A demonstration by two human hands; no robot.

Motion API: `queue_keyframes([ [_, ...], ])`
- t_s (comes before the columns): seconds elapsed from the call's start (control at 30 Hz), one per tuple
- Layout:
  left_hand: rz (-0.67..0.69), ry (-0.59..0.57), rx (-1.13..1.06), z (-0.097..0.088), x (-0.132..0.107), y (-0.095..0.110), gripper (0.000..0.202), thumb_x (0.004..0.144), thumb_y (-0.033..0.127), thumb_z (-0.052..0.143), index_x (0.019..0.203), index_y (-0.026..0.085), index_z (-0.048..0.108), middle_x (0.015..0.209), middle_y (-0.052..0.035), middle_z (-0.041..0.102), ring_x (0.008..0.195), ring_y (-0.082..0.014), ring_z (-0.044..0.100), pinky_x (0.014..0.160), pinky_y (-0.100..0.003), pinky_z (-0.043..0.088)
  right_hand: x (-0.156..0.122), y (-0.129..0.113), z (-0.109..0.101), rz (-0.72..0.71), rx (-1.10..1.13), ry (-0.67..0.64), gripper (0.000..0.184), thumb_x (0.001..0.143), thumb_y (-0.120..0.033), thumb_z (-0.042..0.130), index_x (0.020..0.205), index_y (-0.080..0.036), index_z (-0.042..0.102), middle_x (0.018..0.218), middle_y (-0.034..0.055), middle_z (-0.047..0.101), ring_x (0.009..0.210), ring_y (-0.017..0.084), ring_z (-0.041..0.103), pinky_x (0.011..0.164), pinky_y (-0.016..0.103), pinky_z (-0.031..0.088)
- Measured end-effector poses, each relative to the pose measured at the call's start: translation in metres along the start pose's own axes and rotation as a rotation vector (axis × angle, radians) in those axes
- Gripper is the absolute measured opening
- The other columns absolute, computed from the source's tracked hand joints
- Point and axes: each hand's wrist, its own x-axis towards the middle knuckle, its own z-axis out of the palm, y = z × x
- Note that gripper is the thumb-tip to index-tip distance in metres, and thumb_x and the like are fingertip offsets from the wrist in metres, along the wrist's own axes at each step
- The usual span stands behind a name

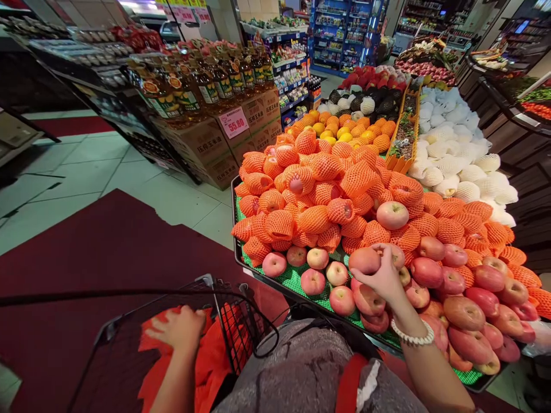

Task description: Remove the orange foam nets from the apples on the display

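Note:
My right hand [381, 276] is closed around a pink-red apple [364, 260], which it holds just above the row of bare apples [430, 272] at the front of the fruit stand. A white bead bracelet [415, 335] sits on that wrist. My left hand [177, 328] reaches down into a black wire basket [241, 321] and rests on orange-red netting or bags [210, 367] inside it; its fingers are curled, and I cannot make out whether they grip anything.
Apples wrapped in orange foam nets [327, 195] pile up behind the bare ones on a green mat [293, 278]. White-netted fruit [456, 166] and oranges [340, 127] lie further back. Boxes topped with oil bottles [206, 86] stand left. Dark red carpet [86, 252] covers the floor.

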Motion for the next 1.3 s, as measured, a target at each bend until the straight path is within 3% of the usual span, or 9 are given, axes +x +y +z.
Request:
queue_keyframes([
  [0.07,0.112,-0.004,0.040,0.005,-0.009,0.017,0.035,0.084,0.033,0.052,0.094,0.008,0.074,0.128,-0.0302,0.062,0.141,-0.0530,0.041,0.107,-0.073,0.038,0.009,-0.005,0.008,-0.114,-0.282,-0.027,0.067,0.066,-0.042,0.085,0.120,-0.022,0.051,0.123,0.0112,0.053,0.111,0.032,0.058,0.100,0.049,0.050],
  [0.13,0.187,0.015,0.045,0.004,-0.008,0.031,0.042,0.089,0.034,0.050,0.103,0.004,0.075,0.138,-0.0313,0.056,0.145,-0.0517,0.036,0.114,-0.071,0.034,0.020,-0.006,0.019,-0.221,-0.450,-0.151,0.053,0.070,-0.034,0.081,0.115,-0.023,0.055,0.122,0.0108,0.049,0.106,0.030,0.057,0.093,0.044,0.051],
  [0.3,0.246,0.105,-0.064,-0.006,0.008,0.050,0.047,0.095,0.038,0.045,0.109,0.005,0.075,0.147,-0.0293,0.050,0.147,-0.0505,0.032,0.115,-0.070,0.034,0.042,0.007,0.046,-0.407,-0.605,-0.442,0.040,0.074,-0.019,0.074,0.109,-0.022,0.057,0.108,0.0054,0.053,0.097,0.024,0.051,0.083,0.035,0.049],
  [0.63,0.278,0.116,-0.118,-0.010,0.006,0.056,0.044,0.097,0.038,0.048,0.108,0.005,0.075,0.145,-0.0290,0.053,0.145,-0.0505,0.037,0.111,-0.068,0.038,0.034,0.009,0.058,-0.344,-0.774,-0.381,0.046,0.079,-0.018,0.078,0.121,-0.019,0.058,0.118,0.0145,0.057,0.103,0.031,0.052,0.076,0.035,0.044],
  [0.87,0.335,0.108,-0.120,-0.011,0.010,0.067,0.039,0.098,0.039,0.051,0.107,0.011,0.076,0.145,-0.0239,0.055,0.145,-0.0468,0.036,0.111,-0.063,0.041,0.045,0.014,0.046,-0.381,-0.691,-0.471,0.024,0.086,-0.029,0.074,0.104,-0.021,0.061,0.097,0.0053,0.062,0.083,0.022,0.054,0.077,0.033,0.044],
  [0.93,0.346,0.100,-0.127,-0.011,0.010,0.070,0.039,0.097,0.039,0.052,0.107,0.010,0.076,0.145,-0.0251,0.054,0.146,-0.0470,0.035,0.114,-0.064,0.038,0.045,0.013,0.041,-0.401,-0.672,-0.477,0.029,0.089,-0.034,0.073,0.113,-0.021,0.062,0.105,0.0079,0.063,0.092,0.025,0.056,0.081,0.035,0.046],
  [1.07,0.368,0.097,-0.189,-0.019,0.008,0.082,0.040,0.096,0.039,0.051,0.109,0.010,0.075,0.146,-0.0260,0.053,0.147,-0.0473,0.034,0.116,-0.063,0.037,0.038,0.011,0.035,-0.398,-0.662,-0.453,0.061,0.090,-0.040,0.075,0.143,-0.020,0.053,0.130,0.0153,0.057,0.114,0.032,0.055,0.095,0.044,0.050],
  [1.2,0.423,0.160,-0.393,-0.042,0.002,0.100,0.039,0.098,0.035,0.048,0.124,0.012,0.067,0.147,-0.0194,0.056,0.141,-0.0374,0.047,0.116,-0.053,0.041,0.025,0.013,0.033,-0.378,-0.635,-0.450,0.085,0.090,-0.040,0.076,0.161,-0.016,0.036,0.149,0.0214,0.050,0.135,0.037,0.049,0.111,0.053,0.046],
  [1.3,0.576,0.170,-0.487,-0.060,-0.006,0.116,0.038,0.100,0.035,0.050,0.129,0.015,0.062,0.143,-0.0161,0.060,0.133,-0.0330,0.055,0.116,-0.049,0.042,0.011,0.017,0.025,-0.377,-0.566,-0.409,0.087,0.093,-0.044,0.072,0.165,-0.020,0.029,0.159,0.0208,0.042,0.146,0.037,0.041,0.118,0.056,0.041],
])
